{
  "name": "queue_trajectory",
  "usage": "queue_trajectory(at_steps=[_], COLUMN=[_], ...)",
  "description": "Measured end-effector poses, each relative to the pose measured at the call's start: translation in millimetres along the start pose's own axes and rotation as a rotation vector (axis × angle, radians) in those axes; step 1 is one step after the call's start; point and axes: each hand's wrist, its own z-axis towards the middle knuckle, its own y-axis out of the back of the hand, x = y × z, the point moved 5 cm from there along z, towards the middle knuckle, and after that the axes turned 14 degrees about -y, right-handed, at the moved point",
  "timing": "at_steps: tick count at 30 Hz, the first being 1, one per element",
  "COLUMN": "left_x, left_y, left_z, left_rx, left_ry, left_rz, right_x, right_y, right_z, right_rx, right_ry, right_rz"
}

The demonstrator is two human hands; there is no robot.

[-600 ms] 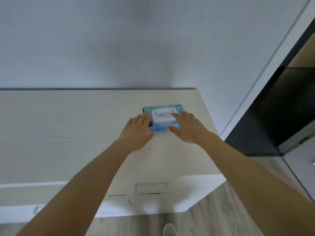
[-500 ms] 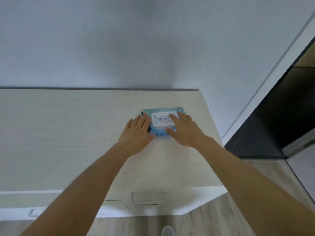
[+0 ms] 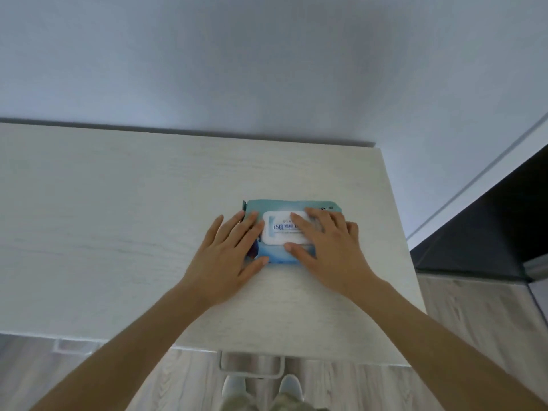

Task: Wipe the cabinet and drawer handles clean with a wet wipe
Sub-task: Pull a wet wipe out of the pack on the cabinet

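A plain pale wall [image 3: 267,69] rises behind a light wood-grain cabinet top [image 3: 118,232], whose right edge borders a dark doorway [image 3: 489,232] and whose near edge overhangs a grey plank floor [image 3: 474,321]. The wet wipe pack [image 3: 284,229], a blue-green soft pouch with a white flip lid [image 3: 281,229], lies flat toward the right edge of the top, about midway between the back and near edges. The left hand [image 3: 228,256] rests on the pack's left end with fingers straight and spread, pressing it down without curling around it. The right hand [image 3: 329,247] lies over the right half, its fingers reaching across the white lid and the thumb at the lid's near edge; the fingers look relaxed rather than clenched, and nothing is pinched yet. This reads as the opening step: steadying the pack so that the lid can be lifted and a wipe drawn out, with no handle wiped so far. The next move probably calls for the right thumb or fingertips to catch the lid's lip while the left keeps the pouch pinned. On the lid, "75" followed by Chinese characters is legible, with "99.9" faintly above it; the smaller print is too blurred to read. A pale handle [image 3: 252,372] projects below the near edge, above the person's shoes [image 3: 261,387].
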Motion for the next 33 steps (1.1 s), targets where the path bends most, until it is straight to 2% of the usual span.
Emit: queue_trajectory(at_steps=[4,9,18,22,26,29,33], left_x=[6.9,7.0,6.7,9.2,7.1,7.9,12.9], left_y=[6.5,-10.2,-16.8,-18.3,-7.7,-2.0,-12.6], left_z=[9.6,18.0,17.0,15.3,19.4,30.4,35.1], left_rx=[-0.093,-0.024,-0.055,-0.013,-0.083,-0.096,0.020], left_ry=[-0.030,-0.082,-0.083,-0.034,-0.062,-0.063,0.032], left_rz=[-0.116,-0.223,-0.193,-0.183,-0.219,-0.187,-0.134], right_x=[-4.8,-4.7,2.7,3.1,-0.7,-2.3,-5.1], right_y=[6.2,9.6,20.2,31.4,27.2,19.2,12.6], right_z=[-4.0,-4.5,-0.6,16.5,40.4,47.7,33.6], right_rx=[0.026,-0.009,-0.264,-0.219,-0.087,-0.048,-0.057], right_ry=[0.027,0.038,0.139,-0.027,-0.211,-0.239,-0.220], right_rz=[0.099,0.130,0.105,0.301,0.582,0.507,0.282])
